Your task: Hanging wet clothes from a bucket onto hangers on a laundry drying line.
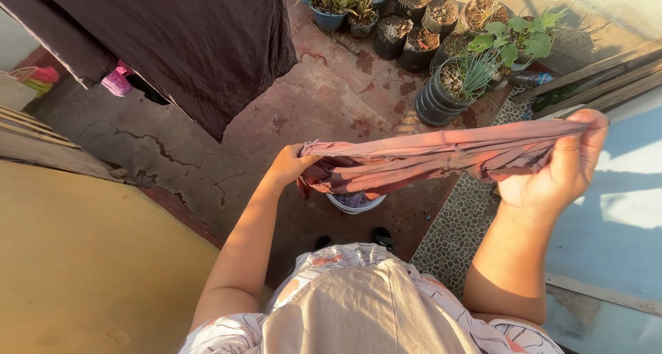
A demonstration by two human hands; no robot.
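Observation:
A dusty-pink cloth (420,157) is stretched between both my hands at chest height. My left hand (291,164) pinches its bunched left end. My right hand (562,168) grips the right end, raised a little higher. Under the cloth, on the ground by my feet, stands a white bucket (355,204) with more laundry in it, mostly hidden by the cloth.
A dark brown cloth (200,44) hangs at the upper left with pink pegs or clothes (117,82) behind it. Several potted plants (455,85) stand at the far side on cracked concrete. A yellow wall (83,257) is on my left, wooden planks (607,78) on my right.

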